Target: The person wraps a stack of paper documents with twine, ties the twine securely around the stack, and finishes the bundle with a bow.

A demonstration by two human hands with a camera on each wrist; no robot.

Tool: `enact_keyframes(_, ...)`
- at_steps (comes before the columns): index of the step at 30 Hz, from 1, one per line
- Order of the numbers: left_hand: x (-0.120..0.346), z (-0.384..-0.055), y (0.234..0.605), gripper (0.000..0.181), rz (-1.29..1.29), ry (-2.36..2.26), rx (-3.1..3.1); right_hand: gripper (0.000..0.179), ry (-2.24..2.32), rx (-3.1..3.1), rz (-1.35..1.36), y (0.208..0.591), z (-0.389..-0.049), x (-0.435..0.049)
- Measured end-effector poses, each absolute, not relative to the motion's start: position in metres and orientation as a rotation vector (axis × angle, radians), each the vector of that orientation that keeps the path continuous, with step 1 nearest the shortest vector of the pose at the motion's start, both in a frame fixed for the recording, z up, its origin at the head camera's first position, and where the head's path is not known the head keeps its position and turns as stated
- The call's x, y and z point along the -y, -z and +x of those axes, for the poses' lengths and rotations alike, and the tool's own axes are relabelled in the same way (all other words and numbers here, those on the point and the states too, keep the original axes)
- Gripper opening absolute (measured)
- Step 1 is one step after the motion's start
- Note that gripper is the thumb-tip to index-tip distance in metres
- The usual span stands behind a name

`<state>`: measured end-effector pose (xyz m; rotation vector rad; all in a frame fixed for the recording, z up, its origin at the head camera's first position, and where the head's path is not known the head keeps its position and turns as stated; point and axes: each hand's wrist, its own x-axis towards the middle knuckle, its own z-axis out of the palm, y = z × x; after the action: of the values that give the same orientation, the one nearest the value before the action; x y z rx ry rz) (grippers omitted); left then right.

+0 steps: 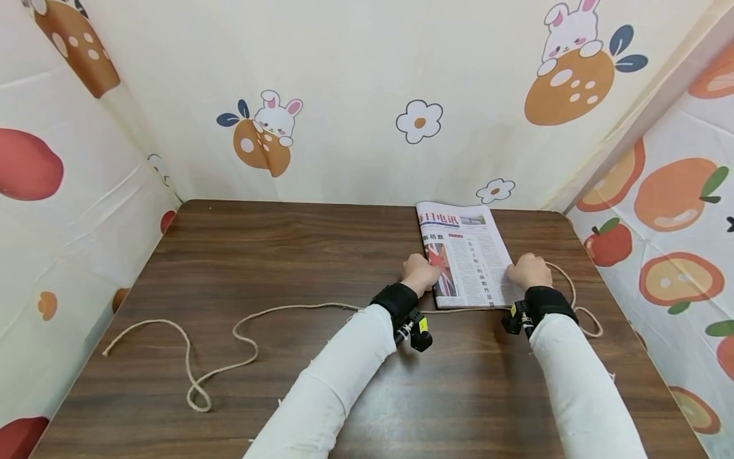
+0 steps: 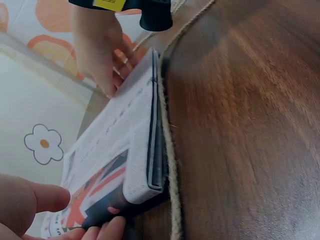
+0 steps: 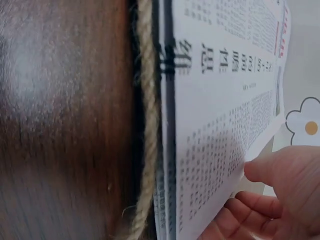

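A folded stack of newspaper lies flat towards the back right of the table, printed side up. My left hand holds its left edge, thumb on the page side and fingers along the edge in the left wrist view. At the opposite edge my right hand grips the newspaper, its thumb by the top page and the other fingers curled at the side. A beige rope runs along the newspaper's near edge, close against it in both wrist views.
To the left, the rope winds loosely to a free end; on the right it loops beyond my right hand. The brown wooden table meets a patterned back wall just behind the newspaper. Patterned sheets flank both sides.
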<state>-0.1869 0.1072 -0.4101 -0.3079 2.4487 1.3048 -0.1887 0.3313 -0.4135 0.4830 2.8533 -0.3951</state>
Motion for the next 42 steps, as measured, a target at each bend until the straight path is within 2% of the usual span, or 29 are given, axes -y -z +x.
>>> enact_keyframes(16, -0.108, -0.192, 0.418, 0.01, -0.375, -1.418, -2.411, 0.037, 0.428, -2.729, 0.436, 0.405, -0.194, -0.322)
enact_keyframes(22, -0.105, -0.194, 0.417, 0.007, -0.398, -1.394, -2.432, 0.029, 0.705, -2.591, 0.444, 0.412, -0.199, -0.34)
enact_keyframes(30, -0.105, -0.194, 0.418, 0.009, -0.411, -1.445, -2.385, 0.048, 0.843, -2.455, 0.577, 0.414, -0.2, -0.347)
enact_keyframes(37, -0.107, -0.197, 0.419, 0.009, -0.409, -1.432, -2.39, 0.036, 0.815, -2.482, 0.591, 0.416, -0.209, -0.352)
enact_keyframes(42, -0.108, -0.199, 0.42, 0.011, -0.449, -1.509, -2.306, 0.034, 0.827, -2.462, 0.608, 0.417, -0.212, -0.353)
